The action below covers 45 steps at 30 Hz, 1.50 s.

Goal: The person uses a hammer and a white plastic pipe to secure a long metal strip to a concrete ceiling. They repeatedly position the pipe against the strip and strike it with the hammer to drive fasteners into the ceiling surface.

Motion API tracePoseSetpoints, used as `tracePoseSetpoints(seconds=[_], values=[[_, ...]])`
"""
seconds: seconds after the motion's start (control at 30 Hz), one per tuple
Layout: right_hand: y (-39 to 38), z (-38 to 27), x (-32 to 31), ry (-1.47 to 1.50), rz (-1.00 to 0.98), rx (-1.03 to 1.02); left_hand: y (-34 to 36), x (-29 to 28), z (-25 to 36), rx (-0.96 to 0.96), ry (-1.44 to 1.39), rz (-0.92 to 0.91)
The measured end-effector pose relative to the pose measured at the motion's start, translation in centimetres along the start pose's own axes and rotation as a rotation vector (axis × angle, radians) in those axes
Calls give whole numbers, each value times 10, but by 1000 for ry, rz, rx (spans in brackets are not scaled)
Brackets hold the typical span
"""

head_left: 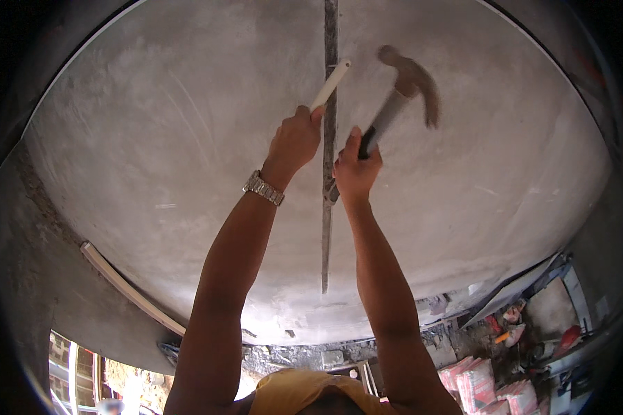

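Note:
My left hand (296, 140), with a metal-banded watch (263, 187) at its wrist, is closed around a white plastic pipe (331, 84). The pipe slants up to the right across a dark vertical groove (330, 124) in the grey wall; whether it touches the groove I cannot tell. Just right of the groove, my right hand (358, 171) grips a claw hammer (407, 83) by its black handle. The hammer's head is up, right of the pipe's tip and apart from it, slightly smeared by motion. My left palm hides the pipe's lower end.
The smooth plastered wall (187, 138) fills most of the view. A long pale strip (131, 287) leans at the lower left. Rubble lies along the wall's foot. Red and white bags (476, 384) are stacked at the lower right, near scattered tools and a grey board (552, 308).

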State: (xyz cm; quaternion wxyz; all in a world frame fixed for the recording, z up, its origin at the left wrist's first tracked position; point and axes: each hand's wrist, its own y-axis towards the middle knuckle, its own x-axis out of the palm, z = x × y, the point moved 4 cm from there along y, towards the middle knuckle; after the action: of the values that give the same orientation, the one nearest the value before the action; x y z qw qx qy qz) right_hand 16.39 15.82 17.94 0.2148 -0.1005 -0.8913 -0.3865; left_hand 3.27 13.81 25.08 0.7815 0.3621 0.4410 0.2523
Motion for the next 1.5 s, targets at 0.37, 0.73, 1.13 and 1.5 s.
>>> tracePoseSetpoints(seconds=[0.37, 0.73, 1.13, 1.5], values=[[10, -2, 3, -364, -181, 150, 3, 8, -4, -78, 0, -59], [14, -23, -7, -197, -198, 330, 5, 7, -16, -70, -70, -66], [-20, -28, -9, 264, -135, 493, 7, -3, -13, -149, -87, -158], [-23, -27, 12, 438, -273, 691, 11, -1, -29, -300, -231, -208]])
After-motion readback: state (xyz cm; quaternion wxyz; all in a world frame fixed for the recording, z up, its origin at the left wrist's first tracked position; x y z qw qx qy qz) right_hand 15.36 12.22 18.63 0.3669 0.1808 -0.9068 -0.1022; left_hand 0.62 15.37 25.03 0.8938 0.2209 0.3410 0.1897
